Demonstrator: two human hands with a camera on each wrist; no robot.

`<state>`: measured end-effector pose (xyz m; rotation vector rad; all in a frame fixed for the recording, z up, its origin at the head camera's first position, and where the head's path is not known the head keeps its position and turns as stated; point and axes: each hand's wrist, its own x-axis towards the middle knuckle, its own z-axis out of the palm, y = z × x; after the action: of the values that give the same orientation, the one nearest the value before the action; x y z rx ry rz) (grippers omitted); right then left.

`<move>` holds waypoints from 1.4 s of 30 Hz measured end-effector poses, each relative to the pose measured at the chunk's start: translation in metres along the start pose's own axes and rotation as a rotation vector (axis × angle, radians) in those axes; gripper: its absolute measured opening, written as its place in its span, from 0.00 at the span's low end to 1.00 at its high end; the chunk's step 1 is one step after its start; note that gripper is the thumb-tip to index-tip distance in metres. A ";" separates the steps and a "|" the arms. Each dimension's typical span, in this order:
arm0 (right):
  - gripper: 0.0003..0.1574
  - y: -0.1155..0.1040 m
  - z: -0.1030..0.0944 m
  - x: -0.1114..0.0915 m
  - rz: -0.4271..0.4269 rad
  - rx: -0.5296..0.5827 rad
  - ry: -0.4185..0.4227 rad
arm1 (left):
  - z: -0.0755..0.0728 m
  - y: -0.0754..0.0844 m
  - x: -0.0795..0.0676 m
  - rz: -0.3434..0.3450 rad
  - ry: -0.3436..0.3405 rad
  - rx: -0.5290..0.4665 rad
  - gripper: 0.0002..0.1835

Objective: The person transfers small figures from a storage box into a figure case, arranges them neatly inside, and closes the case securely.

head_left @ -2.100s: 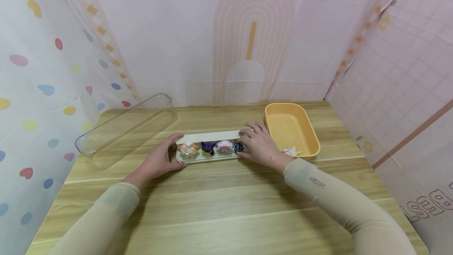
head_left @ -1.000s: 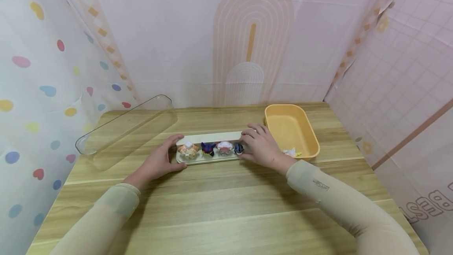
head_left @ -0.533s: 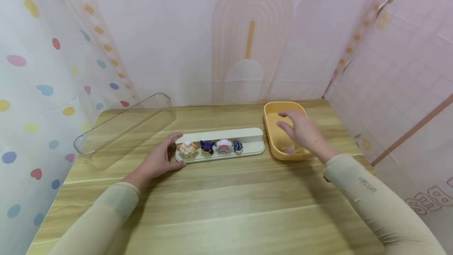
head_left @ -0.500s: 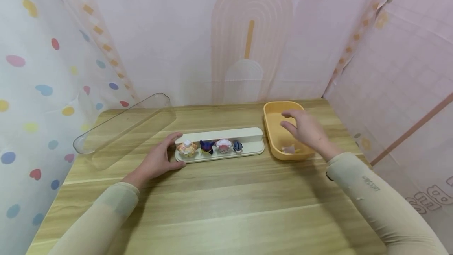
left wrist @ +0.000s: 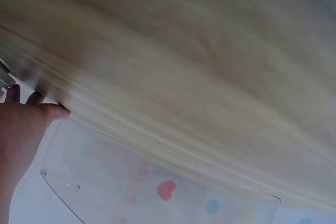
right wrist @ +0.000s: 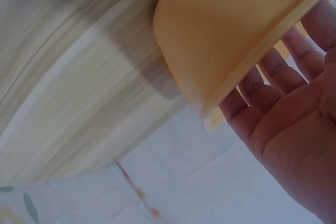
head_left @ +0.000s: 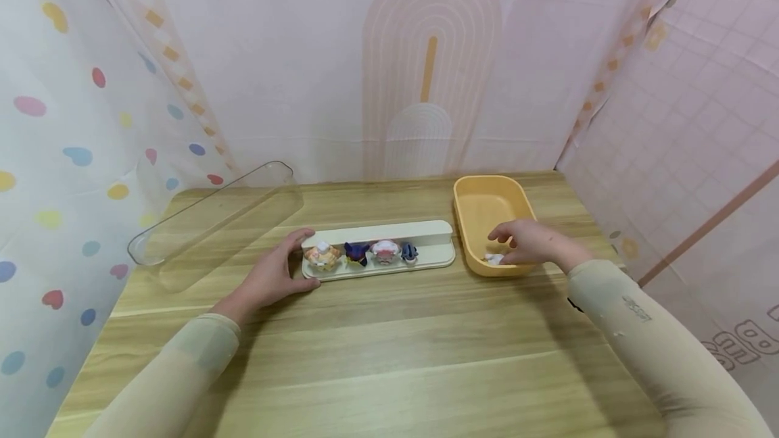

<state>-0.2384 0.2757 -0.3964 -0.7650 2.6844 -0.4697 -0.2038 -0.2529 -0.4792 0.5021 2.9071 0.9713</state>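
Long cream base (head_left: 435,256) gripped by left hand (head_left: 275,274); white figurine (head_left: 493,259) in rounded yellow bin (head_left: 482,215) half-hidden by right hand (head_left: 533,241), grasp unclear.

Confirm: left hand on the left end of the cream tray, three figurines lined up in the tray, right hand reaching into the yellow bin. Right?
Not quite: the count is off. The head view shows four figurines lined up in the cream tray, not three. The left hand on its left end and the right hand reaching into the yellow bin are correct.
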 end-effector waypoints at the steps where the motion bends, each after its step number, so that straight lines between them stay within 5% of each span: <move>1: 0.30 0.000 0.000 0.001 -0.003 0.002 -0.001 | 0.001 0.000 0.000 0.000 -0.002 -0.003 0.56; 10: 0.29 -0.003 0.002 0.003 -0.009 -0.037 0.004 | 0.002 -0.002 0.000 0.002 0.000 -0.012 0.57; 17: 0.22 0.001 0.008 0.008 0.118 -0.201 0.206 | 0.001 -0.002 0.000 0.001 0.002 0.007 0.57; 21: 0.19 0.004 0.009 0.009 0.119 -0.197 0.234 | 0.002 -0.001 0.000 0.001 0.003 0.010 0.57; 31: 0.33 0.002 0.017 0.016 0.185 -0.214 0.236 | 0.001 -0.001 0.001 -0.017 0.005 -0.008 0.57; 42: 0.27 0.000 0.027 0.023 0.155 -0.285 0.362 | 0.002 -0.002 0.001 -0.016 -0.001 -0.019 0.57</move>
<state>-0.2468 0.2569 -0.4248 -0.5810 3.1677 -0.2036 -0.2054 -0.2530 -0.4816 0.4773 2.8932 0.9951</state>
